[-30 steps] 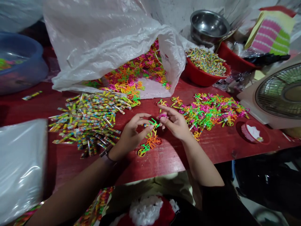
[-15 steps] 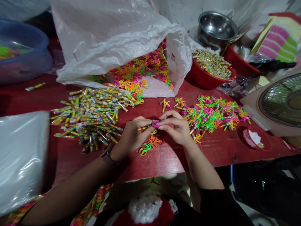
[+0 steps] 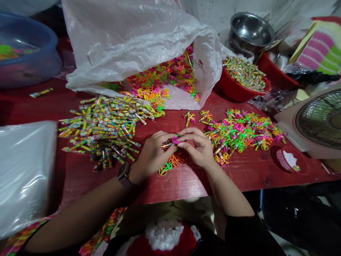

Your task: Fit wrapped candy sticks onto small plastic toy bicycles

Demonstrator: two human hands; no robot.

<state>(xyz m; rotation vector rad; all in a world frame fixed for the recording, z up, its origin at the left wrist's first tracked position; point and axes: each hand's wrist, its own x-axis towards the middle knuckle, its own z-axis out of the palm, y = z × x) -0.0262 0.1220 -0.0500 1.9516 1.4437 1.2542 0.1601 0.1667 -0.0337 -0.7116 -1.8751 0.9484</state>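
Over the middle of the red table, my left hand (image 3: 153,152) pinches a thin candy stick (image 3: 166,145) in a bright wrapper. My right hand (image 3: 198,146) is closed on a pink plastic toy bicycle (image 3: 176,140), which meets the end of the stick. The fingertips of both hands nearly touch, and they partly hide where the two things join. Just below my hands lie an orange toy bicycle (image 3: 176,160) and a green and yellow one (image 3: 165,168).
Wrapped candy sticks (image 3: 106,124) are heaped at left. Bicycles with sticks (image 3: 239,133) lie at right. A white bag (image 3: 207,64) of toy bicycles, a red basin (image 3: 237,87), a fan (image 3: 319,124), a small pink-rimmed dish (image 3: 282,160) and clear plastic sheets (image 3: 23,177) surround them.
The view has shifted slightly. My hands have come a little closer together at the pink bicycle, and less of the candy stick shows beyond my left fingers.
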